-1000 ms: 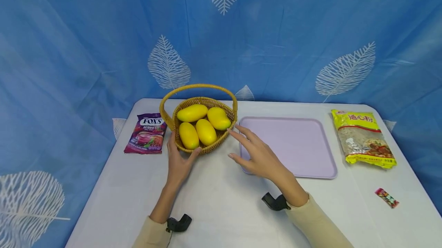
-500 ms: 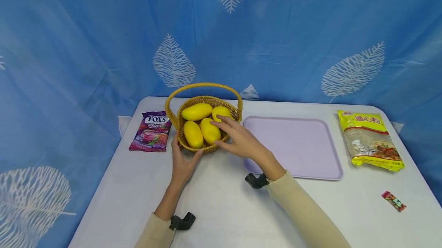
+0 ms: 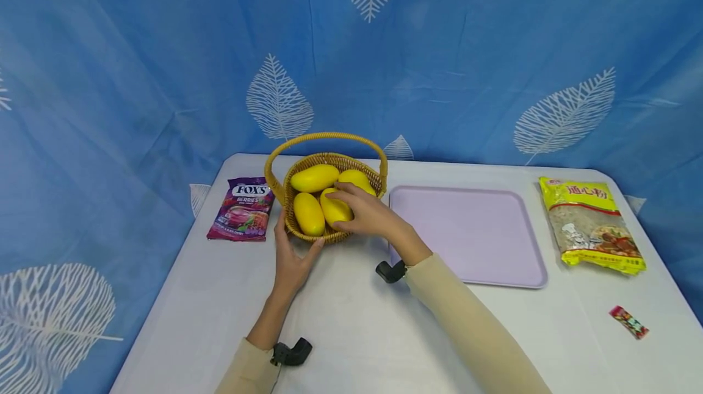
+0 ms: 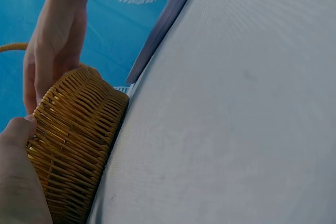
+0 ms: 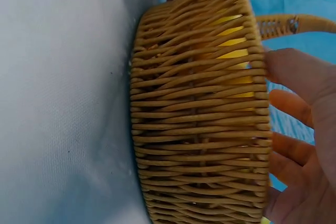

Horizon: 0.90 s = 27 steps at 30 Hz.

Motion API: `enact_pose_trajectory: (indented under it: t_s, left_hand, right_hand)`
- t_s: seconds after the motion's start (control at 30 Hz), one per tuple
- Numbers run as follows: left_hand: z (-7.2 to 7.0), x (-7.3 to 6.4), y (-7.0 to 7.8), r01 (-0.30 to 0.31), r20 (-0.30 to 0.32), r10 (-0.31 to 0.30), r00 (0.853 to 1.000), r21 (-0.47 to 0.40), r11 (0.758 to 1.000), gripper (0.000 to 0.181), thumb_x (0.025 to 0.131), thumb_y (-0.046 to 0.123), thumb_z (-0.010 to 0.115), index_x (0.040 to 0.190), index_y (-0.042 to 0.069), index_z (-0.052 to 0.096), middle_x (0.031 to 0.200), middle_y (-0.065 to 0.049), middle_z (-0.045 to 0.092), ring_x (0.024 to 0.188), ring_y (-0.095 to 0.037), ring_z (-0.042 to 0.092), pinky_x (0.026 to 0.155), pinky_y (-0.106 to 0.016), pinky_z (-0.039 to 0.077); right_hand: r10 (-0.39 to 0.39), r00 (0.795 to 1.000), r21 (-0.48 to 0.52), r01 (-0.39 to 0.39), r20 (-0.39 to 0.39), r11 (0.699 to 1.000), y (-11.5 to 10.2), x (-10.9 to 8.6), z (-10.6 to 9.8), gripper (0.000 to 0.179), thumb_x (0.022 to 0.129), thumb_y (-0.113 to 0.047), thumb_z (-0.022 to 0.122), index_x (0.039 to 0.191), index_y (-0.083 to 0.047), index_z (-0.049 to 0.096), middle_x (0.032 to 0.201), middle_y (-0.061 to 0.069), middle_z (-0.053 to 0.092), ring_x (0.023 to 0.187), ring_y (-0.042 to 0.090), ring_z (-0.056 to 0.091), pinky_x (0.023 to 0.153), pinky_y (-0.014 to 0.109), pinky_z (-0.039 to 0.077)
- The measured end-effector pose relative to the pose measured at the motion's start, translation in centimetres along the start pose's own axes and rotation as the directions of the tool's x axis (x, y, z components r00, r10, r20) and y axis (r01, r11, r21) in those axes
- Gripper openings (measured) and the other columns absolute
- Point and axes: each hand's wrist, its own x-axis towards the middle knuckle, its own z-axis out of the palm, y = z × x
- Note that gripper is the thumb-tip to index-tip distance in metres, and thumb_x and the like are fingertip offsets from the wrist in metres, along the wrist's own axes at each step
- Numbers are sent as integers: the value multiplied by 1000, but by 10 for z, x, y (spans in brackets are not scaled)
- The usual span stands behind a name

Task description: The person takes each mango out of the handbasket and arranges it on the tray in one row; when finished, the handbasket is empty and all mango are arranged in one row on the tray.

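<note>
A wicker basket [image 3: 344,161] with a tall arched handle [image 3: 329,135] stands at the back of the table and bears several yellow mangoes [image 3: 314,178]. My left hand [image 3: 291,263] grips its near left side, thumb at the front rim and fingers around the left wall; the thumb [image 4: 18,145] shows against the weave in the left wrist view. Reaching over the right rim, my right hand [image 3: 373,214] has fingers and thumb around the front right mango [image 3: 336,208]. In the right wrist view the basket wall [image 5: 199,119] hides most of the fruit.
Left of the basket lies a purple Fox's candy bag [image 3: 241,211]. A lilac tray [image 3: 467,235] lies to its right, then a yellow pasta bag [image 3: 593,223]. One small wrapped candy [image 3: 628,322] sits near the right edge. A blue leaf-print curtain [image 3: 417,64] hangs behind.
My right hand has moved left and away from me, from beside the basket rim to in over the front right mango. The left hand keeps its hold; the view has shifted slightly.
</note>
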Motion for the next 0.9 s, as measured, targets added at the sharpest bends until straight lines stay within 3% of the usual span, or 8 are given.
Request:
enact_pose_trajectory:
  t_s: [0.3, 0.9]
  left_hand:
    - [0, 1, -1, 6, 3, -6, 1000, 4, 1000, 93, 86, 6, 73, 153, -7, 9, 158, -27, 15, 148, -38, 16, 120, -58, 13]
    - [0, 1, -1, -13, 5, 13, 1000, 17, 1000, 92, 86, 5, 73, 152, -8, 10, 157, -28, 16, 147, -39, 19, 118, -59, 16]
  right_hand:
    - [10, 999, 19, -11, 49, 1000, 6, 14, 8, 57, 88, -31, 74, 138, -13, 56, 154, 12, 39, 141, 31, 39, 115, 44, 34]
    - [17, 1000, 78, -17, 10, 997, 7, 13, 9, 53, 86, -29, 74, 134, -12, 60, 153, 12, 42, 139, 31, 41, 113, 45, 37]
